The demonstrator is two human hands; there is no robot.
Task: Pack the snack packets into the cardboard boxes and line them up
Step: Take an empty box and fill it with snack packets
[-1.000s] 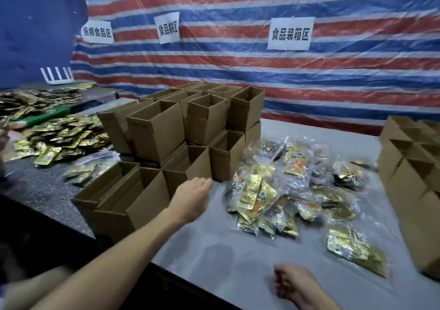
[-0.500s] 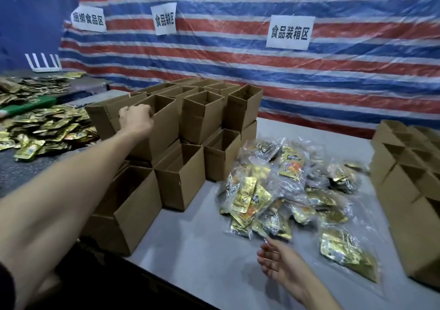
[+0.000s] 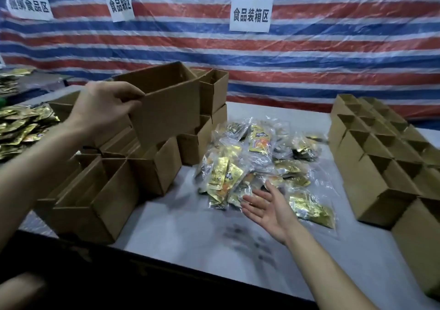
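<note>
My left hand [image 3: 104, 109] grips the near rim of an open brown cardboard box [image 3: 166, 104] and holds it lifted and tilted above the stack of empty boxes [image 3: 114, 190] on the left of the table. A heap of clear bags filled with gold and yellow snack packets [image 3: 257, 164] lies in the middle of the grey table [image 3: 190, 233]. My right hand [image 3: 266, 205] hovers palm up with straight fingers at the heap's near edge, holding nothing. Rows of open boxes [image 3: 381, 157] stand lined up on the right.
Loose gold packets [image 3: 21, 126] cover a darker table at the far left. A red, white and blue striped tarp [image 3: 309, 47] with three paper signs hangs behind. The table's near edge drops to a dark gap.
My left hand has picked a box off the stack and raised it toward the middle. My right hand moved forward and turned palm up near the packets. The view swung right.
</note>
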